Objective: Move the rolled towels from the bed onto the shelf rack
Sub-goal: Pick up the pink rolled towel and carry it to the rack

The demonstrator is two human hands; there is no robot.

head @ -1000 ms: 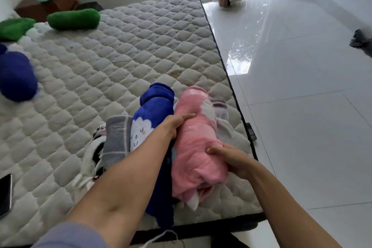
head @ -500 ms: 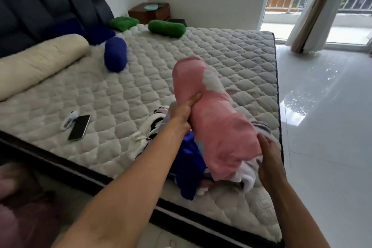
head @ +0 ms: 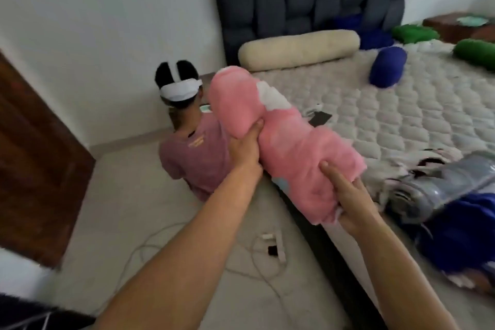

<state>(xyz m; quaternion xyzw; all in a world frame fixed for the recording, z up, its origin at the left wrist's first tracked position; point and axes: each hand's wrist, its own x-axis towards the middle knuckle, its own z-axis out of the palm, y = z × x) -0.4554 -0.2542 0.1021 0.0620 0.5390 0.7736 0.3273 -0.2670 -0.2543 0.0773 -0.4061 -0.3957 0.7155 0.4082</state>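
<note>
I hold a pink rolled towel (head: 284, 139) in the air over the bed's near edge. My left hand (head: 245, 149) grips its left side near the far end. My right hand (head: 348, 198) holds its near end from below. On the bed (head: 388, 120) at the right lie a grey rolled towel (head: 439, 190) and a dark blue rolled towel (head: 460, 236), with a black-and-white one partly under them. Further back lie a blue roll (head: 387, 67) and two green rolls (head: 475, 57). No shelf rack is in view.
A person in a pink shirt (head: 192, 158) with a white headset sits on the floor beside the bed, just behind the towel. A cream bolster (head: 298, 49) lies by the dark headboard. Cables and a charger (head: 273, 248) lie on the floor. A brown door (head: 34, 158) stands at left.
The pink towel has been lifted off the bed with both hands and swung left. My view has turned left, from the window side toward the headboard and the seated person.
</note>
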